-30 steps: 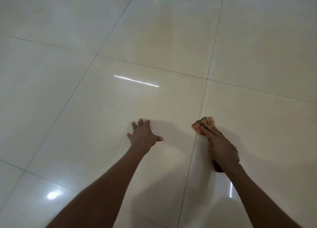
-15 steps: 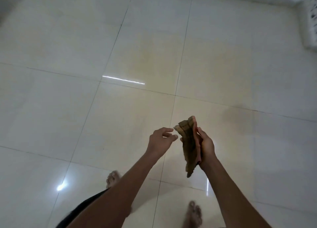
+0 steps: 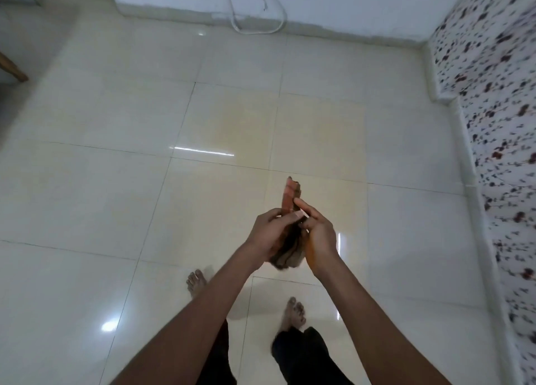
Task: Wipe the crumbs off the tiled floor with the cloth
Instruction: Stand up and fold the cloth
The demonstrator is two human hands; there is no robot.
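Item, your left hand [image 3: 268, 232]: fingers curled round the folded brown-and-orange cloth [image 3: 291, 228], thumb across its near face. Item, your right hand [image 3: 317, 234]: fingers bent against the cloth's other side, thumb and forefinger pinching its edge. The cloth stands upright between your two hands, held in the air above the glossy cream tiled floor [image 3: 145, 196], its orange top corner poking out beyond your fingertips and its brown lower end bunched below your palms. Item, your two bare feet [image 3: 294, 312] on the tiles beneath, in dark trousers. Item, white flower-printed fabric [image 3: 499, 123] along the right edge. Item, a white cable [image 3: 258, 31] looped at the far wall.
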